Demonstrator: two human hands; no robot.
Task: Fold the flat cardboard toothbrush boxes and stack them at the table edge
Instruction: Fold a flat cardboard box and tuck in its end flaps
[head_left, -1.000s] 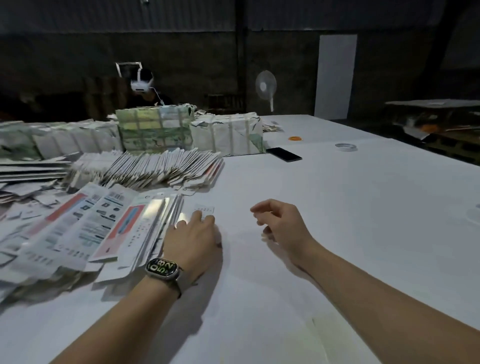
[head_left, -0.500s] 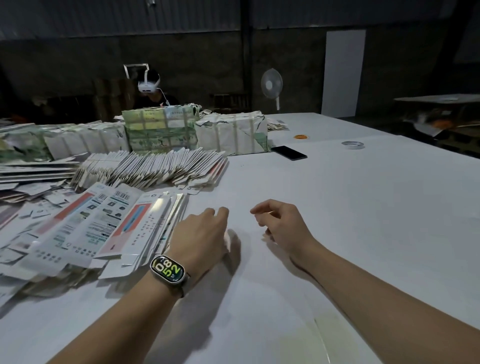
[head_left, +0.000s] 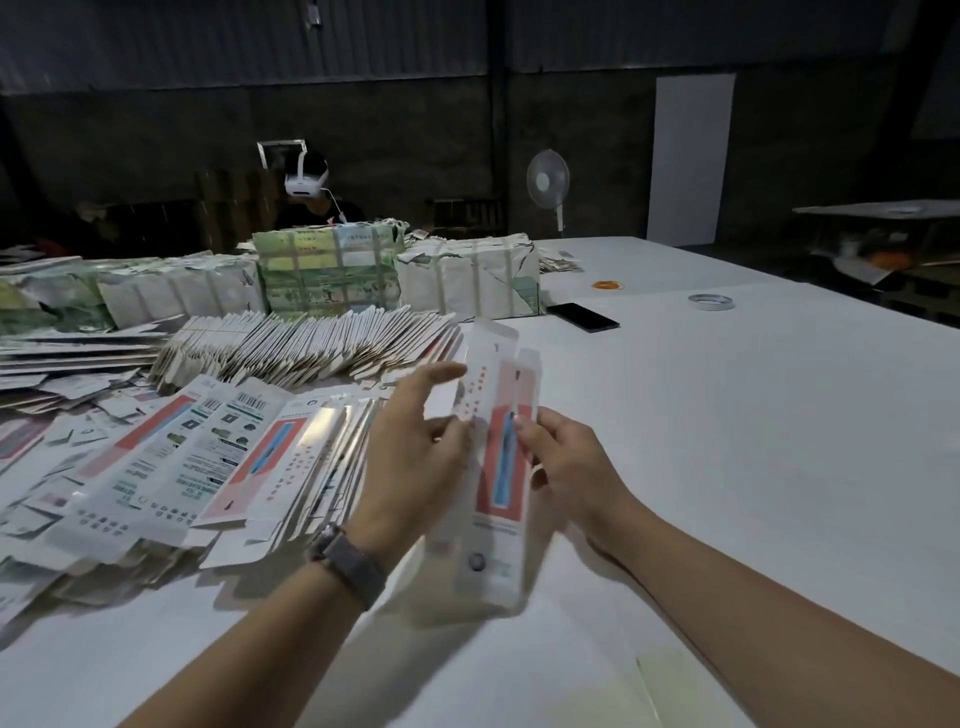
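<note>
At far left on the white table (head_left: 779, 441): a loose pile of flat box blanks (head_left: 171, 457), too many to count. Left hand (head_left: 415, 457) pinches one flat toothbrush box (head_left: 493, 467), raised above the table; right hand (head_left: 571, 467) grips its other edge. Beyond: one phone (head_left: 583, 316), one tape roll (head_left: 710, 301).

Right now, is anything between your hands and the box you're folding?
No. Both the left hand and the right hand already hold the flat toothbrush box, lifted above the white table. Nothing visible lies between them.
</note>
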